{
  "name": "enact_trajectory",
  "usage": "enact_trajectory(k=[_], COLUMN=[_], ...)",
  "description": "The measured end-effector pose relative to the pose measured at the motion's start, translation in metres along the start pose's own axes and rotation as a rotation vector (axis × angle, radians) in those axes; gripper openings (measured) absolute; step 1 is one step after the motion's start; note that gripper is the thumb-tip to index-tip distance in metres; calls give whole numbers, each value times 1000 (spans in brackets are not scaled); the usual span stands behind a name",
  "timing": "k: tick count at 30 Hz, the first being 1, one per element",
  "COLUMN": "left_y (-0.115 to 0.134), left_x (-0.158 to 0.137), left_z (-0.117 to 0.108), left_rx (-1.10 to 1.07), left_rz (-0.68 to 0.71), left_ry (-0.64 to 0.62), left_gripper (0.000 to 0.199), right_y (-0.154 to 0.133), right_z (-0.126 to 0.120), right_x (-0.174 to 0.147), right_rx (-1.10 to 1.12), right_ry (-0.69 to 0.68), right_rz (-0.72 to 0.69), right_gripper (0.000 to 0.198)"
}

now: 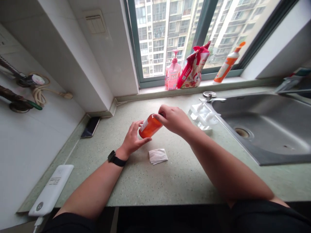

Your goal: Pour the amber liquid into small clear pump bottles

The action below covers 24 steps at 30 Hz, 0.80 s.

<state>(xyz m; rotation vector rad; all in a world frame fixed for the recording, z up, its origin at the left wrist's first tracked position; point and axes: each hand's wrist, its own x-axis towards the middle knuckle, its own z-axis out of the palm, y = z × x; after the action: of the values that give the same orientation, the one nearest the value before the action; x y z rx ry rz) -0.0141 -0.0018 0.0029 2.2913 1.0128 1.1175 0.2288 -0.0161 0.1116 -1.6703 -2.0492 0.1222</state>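
Note:
An orange see-through bottle [151,127] with a pale label is held tilted above the counter, its top toward the upper right. My right hand [171,118] is closed around the top end, hiding the neck and cap. Around the lower end, my left hand [132,137] has its thumb on the near side and its fingers on the far side. Just below the bottle lies a folded white tissue [158,156] on the speckled counter [143,184].
Clear pump bottles [202,116] stand right of my right hand, beside the steel sink [267,129]. A pink pump bottle [172,72], a red bag [194,68] and an orange-white bottle [225,67] line the windowsill. A phone [90,127] and a power bank [51,189] lie left.

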Motion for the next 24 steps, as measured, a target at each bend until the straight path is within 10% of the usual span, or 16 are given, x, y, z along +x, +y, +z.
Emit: enact_trajectory(k=[24], left_y=[6], left_x=[4], left_z=[-1], left_rx=[81], left_rz=[-39], left_ry=[34], left_gripper=[71], right_y=[22], right_z=[4], right_x=[0], right_rx=[257], right_ry=[-54], right_rz=[-359], right_gripper=[33])
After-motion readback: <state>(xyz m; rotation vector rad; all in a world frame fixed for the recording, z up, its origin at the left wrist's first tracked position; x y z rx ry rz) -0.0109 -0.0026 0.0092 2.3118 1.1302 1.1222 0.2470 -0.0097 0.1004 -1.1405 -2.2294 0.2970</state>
